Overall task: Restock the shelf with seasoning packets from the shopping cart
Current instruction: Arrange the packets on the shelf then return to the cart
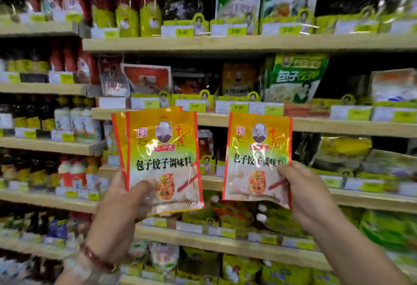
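Both forearms reach up and forward from the lower edge of the view, well apart. The left hand (121,201) is raised with its thumb (144,188) laid across the front of a packet (158,160) and its other fingers hidden behind it, pinching the lower left corner. A beaded bracelet (97,257) circles the left wrist. The right hand (304,190) is at about the same height, its thumb (285,173) pressed on the front of a second packet (257,158) near the lower right edge, fingers behind. Both packets stand upright.
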